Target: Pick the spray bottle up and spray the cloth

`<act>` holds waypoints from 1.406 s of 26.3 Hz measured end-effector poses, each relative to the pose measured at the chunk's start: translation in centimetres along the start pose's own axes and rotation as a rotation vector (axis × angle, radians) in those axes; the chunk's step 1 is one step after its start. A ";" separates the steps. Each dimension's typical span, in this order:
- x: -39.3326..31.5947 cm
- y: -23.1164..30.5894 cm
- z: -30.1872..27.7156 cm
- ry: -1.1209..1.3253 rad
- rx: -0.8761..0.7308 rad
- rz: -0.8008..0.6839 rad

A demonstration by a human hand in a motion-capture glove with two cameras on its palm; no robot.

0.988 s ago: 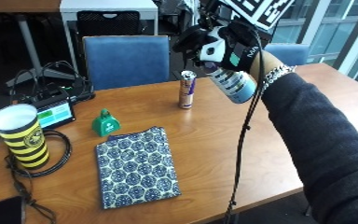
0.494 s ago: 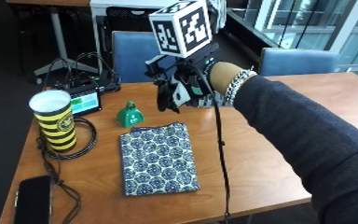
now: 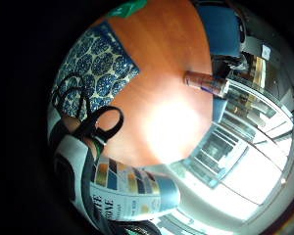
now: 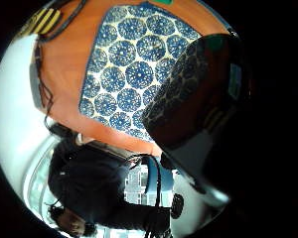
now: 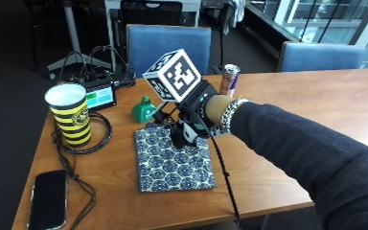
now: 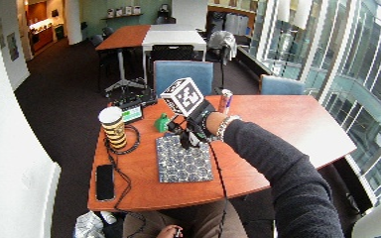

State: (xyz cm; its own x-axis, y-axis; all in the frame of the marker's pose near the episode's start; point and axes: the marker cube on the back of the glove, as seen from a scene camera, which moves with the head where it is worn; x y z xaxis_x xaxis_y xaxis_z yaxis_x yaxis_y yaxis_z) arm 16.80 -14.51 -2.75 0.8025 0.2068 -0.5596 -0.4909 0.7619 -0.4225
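One worktop (image 5: pixel 337 100), orange-brown wood, filling the middle of the frame. On it, one patterned blue cloth (image 5: pixel 171 165), lower centre. One spray bottle (image 5: pixel 187 132) in one gloved right hand (image 5: pixel 197 112), centre. One yellow-and-black striped cup (image 5: pixel 69 115), left. One small green bottle (image 5: pixel 143 110), just above the cloth. One drink can (image 5: pixel 229 80), upper centre. One dark phone (image 5: pixel 47 199), lower left. One small screen device (image 5: pixel 99 93), upper left. Behind the worktop, two blue chairs (image 5: pixel 168 45) along the top.
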 end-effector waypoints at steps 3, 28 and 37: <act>-0.5 -0.1 0.9 0.007 -0.014 -0.009; -1.8 4.1 -13.5 -0.885 0.663 -0.321; -5.4 3.4 -12.2 -1.215 0.942 -0.402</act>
State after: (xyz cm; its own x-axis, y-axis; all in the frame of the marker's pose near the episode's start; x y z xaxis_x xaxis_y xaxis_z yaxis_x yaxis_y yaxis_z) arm 6.61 -20.56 -9.88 0.8304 -0.0986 0.5484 -0.1831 0.8813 0.4356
